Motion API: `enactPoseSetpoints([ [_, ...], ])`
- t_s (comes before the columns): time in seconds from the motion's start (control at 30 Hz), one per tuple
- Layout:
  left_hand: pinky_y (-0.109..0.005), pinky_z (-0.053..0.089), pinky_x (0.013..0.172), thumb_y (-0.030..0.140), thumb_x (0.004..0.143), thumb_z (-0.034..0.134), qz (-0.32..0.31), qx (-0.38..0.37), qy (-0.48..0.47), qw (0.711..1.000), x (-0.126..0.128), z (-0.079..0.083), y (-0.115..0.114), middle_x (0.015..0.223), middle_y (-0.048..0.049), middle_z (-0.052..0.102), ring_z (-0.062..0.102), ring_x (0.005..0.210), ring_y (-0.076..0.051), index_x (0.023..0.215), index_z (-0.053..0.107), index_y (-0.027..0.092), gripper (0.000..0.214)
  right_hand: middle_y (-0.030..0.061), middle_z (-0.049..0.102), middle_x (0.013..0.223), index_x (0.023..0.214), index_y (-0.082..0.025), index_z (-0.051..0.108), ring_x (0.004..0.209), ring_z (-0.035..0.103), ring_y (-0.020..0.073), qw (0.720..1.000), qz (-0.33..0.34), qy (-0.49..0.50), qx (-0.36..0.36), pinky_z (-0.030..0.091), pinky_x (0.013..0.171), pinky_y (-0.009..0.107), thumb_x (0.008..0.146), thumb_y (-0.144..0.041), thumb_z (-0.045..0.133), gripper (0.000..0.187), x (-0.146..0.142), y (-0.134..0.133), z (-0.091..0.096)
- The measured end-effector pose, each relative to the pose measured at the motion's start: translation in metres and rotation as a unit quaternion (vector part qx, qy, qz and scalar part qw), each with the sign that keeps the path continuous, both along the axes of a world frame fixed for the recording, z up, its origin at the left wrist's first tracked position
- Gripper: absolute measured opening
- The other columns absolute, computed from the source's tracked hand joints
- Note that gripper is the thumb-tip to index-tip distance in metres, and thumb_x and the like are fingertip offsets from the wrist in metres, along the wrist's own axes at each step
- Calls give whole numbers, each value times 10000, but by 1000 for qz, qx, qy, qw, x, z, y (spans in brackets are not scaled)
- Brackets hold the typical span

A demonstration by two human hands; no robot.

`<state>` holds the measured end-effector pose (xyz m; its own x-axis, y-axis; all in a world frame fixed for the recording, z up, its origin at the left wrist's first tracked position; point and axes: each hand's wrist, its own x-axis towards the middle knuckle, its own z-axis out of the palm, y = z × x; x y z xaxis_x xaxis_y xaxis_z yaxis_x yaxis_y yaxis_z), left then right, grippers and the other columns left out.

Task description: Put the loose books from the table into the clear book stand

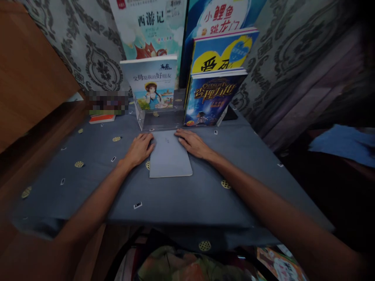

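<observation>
While flat, notebook (170,158) under fingers (183,135)

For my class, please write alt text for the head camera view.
A person's left hand and right hand rest at the upper corners of a pale notebook on a patterned dark tablecloth. Behind it, books are displayed in a clear stand.

In my head view, the bare left hand (140,148) rests at the left edge of a thin, pale-grey rectangular booklet (170,160); the bare right hand (195,144) lies at its upper right. I see it flat on the blue-grey, cloth-covered bench (117,197), before a clear plastic stand (161,121) bearing a dark-blue paperback book (212,99).
</observation>
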<state>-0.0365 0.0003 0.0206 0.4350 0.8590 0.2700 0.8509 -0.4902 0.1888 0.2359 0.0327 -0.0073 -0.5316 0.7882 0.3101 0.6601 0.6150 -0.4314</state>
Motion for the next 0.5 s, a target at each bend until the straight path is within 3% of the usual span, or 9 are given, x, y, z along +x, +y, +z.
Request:
enactPoseSetpoints([
  [0.2,-547,374,1148,255,973,434,-39,6,9,999,13,1,-5,1336,-124,635,471,1369,-296,1246,601,191,326,104,546,1485,1384,-196,573,1419,451,257,1000,-9,1,1,359,1171,530,990,-242,409,429,-2,-3,0],
  [0.37,-521,376,1175,253,993,426,-131,-13,-1,991,42,0,-24,1420,-117,587,477,1388,-268,1319,603,200,375,135,523,1501,1386,-149,564,1428,439,254,1000,-15,-10,2,353,1177,500,997,-245,402,433,-4,-5,3],
  [0.5,-547,367,1181,197,977,459,-206,-51,3,977,59,6,-43,1483,-85,535,424,1434,-273,1337,616,279,402,111,533,1497,1373,-175,578,1430,437,245,1000,-18,-10,3,355,1179,481,987,-215,413,421,-6,-7,7],
])
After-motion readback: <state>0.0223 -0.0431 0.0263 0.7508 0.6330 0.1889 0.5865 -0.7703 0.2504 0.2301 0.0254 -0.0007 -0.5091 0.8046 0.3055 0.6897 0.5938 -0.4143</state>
